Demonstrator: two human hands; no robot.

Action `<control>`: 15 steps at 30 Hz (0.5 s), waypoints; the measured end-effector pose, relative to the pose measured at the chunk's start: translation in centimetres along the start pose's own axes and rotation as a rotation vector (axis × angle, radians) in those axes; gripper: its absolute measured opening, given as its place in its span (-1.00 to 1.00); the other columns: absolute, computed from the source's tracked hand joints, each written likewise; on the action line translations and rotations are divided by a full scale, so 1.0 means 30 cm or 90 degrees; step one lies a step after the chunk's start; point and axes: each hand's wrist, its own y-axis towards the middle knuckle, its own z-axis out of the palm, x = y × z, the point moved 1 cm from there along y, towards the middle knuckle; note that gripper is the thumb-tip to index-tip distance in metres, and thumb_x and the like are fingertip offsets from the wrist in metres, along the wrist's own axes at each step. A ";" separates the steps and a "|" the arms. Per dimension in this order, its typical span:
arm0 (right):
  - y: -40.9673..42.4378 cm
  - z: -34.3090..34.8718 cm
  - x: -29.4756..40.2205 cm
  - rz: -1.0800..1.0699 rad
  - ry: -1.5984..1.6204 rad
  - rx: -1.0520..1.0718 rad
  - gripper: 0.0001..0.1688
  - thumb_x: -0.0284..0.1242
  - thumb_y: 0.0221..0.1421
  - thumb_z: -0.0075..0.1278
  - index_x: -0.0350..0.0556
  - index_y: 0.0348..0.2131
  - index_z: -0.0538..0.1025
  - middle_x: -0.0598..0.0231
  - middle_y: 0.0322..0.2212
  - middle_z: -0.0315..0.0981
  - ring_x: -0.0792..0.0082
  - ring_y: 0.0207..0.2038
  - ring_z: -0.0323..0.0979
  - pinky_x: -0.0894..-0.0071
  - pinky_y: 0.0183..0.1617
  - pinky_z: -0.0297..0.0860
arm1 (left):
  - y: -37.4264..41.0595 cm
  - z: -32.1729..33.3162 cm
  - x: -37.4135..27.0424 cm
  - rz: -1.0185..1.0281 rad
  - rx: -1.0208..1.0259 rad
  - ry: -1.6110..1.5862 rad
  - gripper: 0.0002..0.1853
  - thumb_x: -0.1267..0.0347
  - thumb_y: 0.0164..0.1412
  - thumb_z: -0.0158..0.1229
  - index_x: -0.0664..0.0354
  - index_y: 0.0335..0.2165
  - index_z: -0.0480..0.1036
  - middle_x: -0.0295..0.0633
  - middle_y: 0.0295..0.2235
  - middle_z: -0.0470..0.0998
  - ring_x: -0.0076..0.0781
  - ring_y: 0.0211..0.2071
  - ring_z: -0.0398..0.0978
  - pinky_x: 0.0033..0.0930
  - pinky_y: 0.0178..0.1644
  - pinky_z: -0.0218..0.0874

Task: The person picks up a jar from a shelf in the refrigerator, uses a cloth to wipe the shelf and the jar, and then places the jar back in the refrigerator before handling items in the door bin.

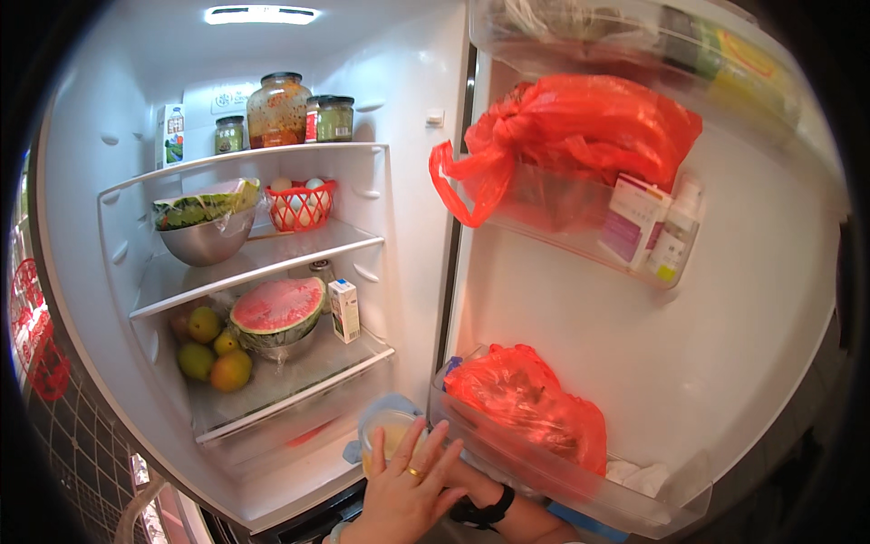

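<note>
A round clear container (pixel 389 423) with pale yellow contents is at the refrigerator's lower front, near the door hinge. My left hand (pixel 406 484), with a gold ring, lies across its near side with the fingers spread and the thumb apart. Behind it, my right hand (pixel 465 476) reaches in from the right below a black wristband; its fingers are hidden, so its grip does not show. A light blue cloth (pixel 394 402) shows around the container's far and left sides.
The refrigerator door (pixel 741 272) stands open at right. Tied red plastic bags (pixel 584 122) bulge from its upper bin, and another red bag (pixel 523 401) fills the lower bin. Glass shelves (pixel 292 387) hold a cut watermelon (pixel 279 306), mangoes (pixel 231 370), an egg basket (pixel 300 207) and jars (pixel 279 112).
</note>
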 end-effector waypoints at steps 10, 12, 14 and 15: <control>0.047 -0.168 0.335 0.386 -0.272 0.125 0.08 -0.29 -0.39 0.39 -0.15 0.10 0.18 0.12 0.06 0.14 0.22 0.15 0.09 0.26 0.21 0.03 | -0.022 -0.024 0.160 -0.104 -0.121 -0.284 -0.58 0.46 0.13 0.02 0.22 0.01 0.32 0.00 0.09 0.26 -0.03 0.09 0.23 -0.20 0.14 0.04; 0.027 -0.154 0.398 0.381 -0.314 0.171 0.10 -0.29 -0.39 0.39 -0.15 0.11 0.16 0.10 0.06 0.13 0.20 0.14 0.09 0.25 0.21 0.03 | -0.014 -0.028 0.155 -0.088 -0.093 -0.345 -0.58 0.49 0.14 -0.01 0.22 0.01 0.32 0.00 0.08 0.26 -0.04 0.09 0.24 -0.22 0.14 0.03; 0.017 -0.143 0.468 0.395 -0.345 0.230 0.12 -0.29 -0.36 0.38 -0.14 0.14 0.12 0.09 0.05 0.12 0.17 0.13 0.09 0.24 0.21 0.03 | 0.005 -0.040 0.143 -0.056 -0.054 -0.357 -0.57 0.54 0.15 -0.06 0.20 0.03 0.31 0.02 0.08 0.27 -0.03 0.08 0.25 -0.27 0.14 0.03; 0.010 -0.147 0.495 0.385 -0.344 0.255 0.12 -0.29 -0.36 0.38 -0.14 0.14 0.12 0.09 0.04 0.12 0.17 0.13 0.09 0.24 0.21 0.03 | 0.021 -0.043 0.138 -0.036 -0.040 -0.346 -0.56 0.54 0.14 -0.06 0.19 0.04 0.30 0.01 0.09 0.26 -0.04 0.08 0.24 -0.27 0.15 0.02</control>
